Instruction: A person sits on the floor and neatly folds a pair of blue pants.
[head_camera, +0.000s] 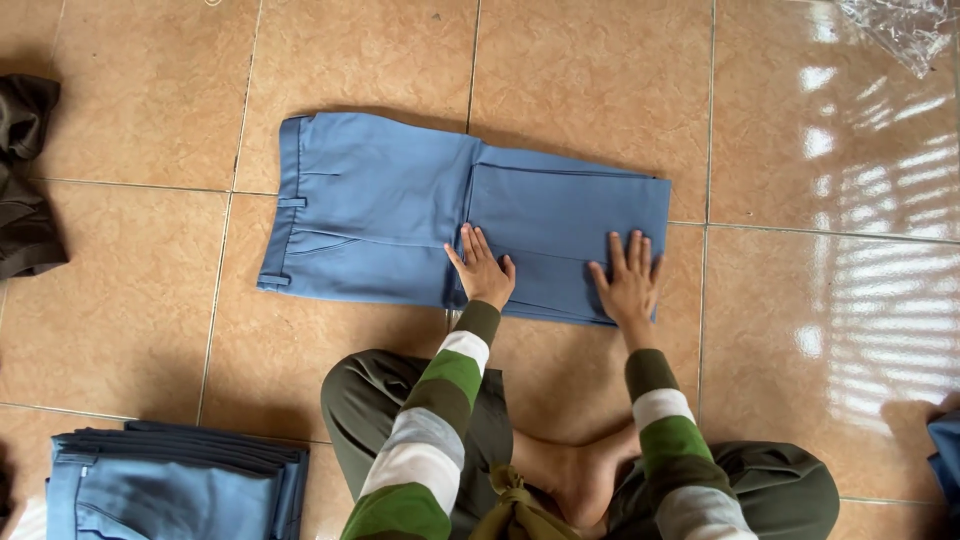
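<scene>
A pair of blue trousers (380, 205) lies flat on the tan tiled floor, waistband to the left, legs folded back over themselves on the right. My left hand (482, 268) presses flat on the folded part near its middle edge, fingers spread. My right hand (628, 278) presses flat near the folded part's right end. Both arms wear green, white and olive striped sleeves. Neither hand grips the cloth.
A stack of folded blue trousers (175, 480) sits at the lower left. Dark brown cloth (25, 180) lies at the left edge. Crumpled clear plastic (905, 30) is at the top right. More blue cloth (945, 450) shows at the right edge. My crossed legs and bare foot (575, 475) are below.
</scene>
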